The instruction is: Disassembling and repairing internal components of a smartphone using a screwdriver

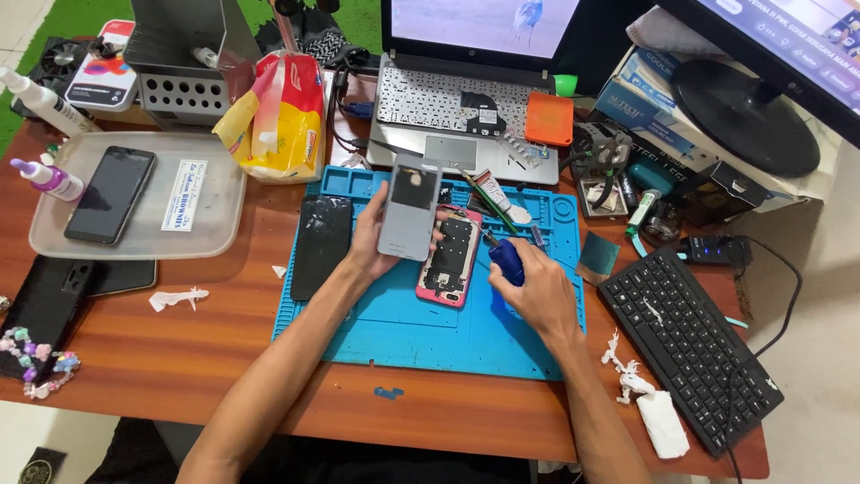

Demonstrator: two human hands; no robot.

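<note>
Head cam, only view here: left hand (376,240) is wrapped around a grey back cover (410,208), holding it upright-ish and tilted, thumb on the near edge, just above and to the left of the opened phone (451,255). That phone has a pink frame w/ its dark insides facing up, and it lies flat near the middle of the blue repair mat (421,327). Right hand (528,285) is closed round a blue-handled screwdriver (507,260), tip pointing toward 10 o'clock at the phone's right edge; can't tell if the tip is actually seated in a screw, too small. IMO the way to do this bit well: keep the driver straight up over the screw head, light pressure, slow turns, bc these tiny heads strip fast. Prob better to park the cover on the mat so the left hand can pin the phone frame down, otherwise it'll skate around. Loose screws should go in the mat's little trays at 12 o'clock, not on the bare worktop (224,358). Other stuff around: a black screen panel (322,244) face down on the mat at 9 o'clock from the phone, a glue tube (498,195) at 1 o'clock, laptop (466,90) at 12, black keyboard (685,345) at 4 o'clock, and a clear tray (210,224) w/ another dark phone (111,194) out at 9-10 o'clock. Watch the elbow near that wad of tissue (665,423) at 5 o'clock.
</note>
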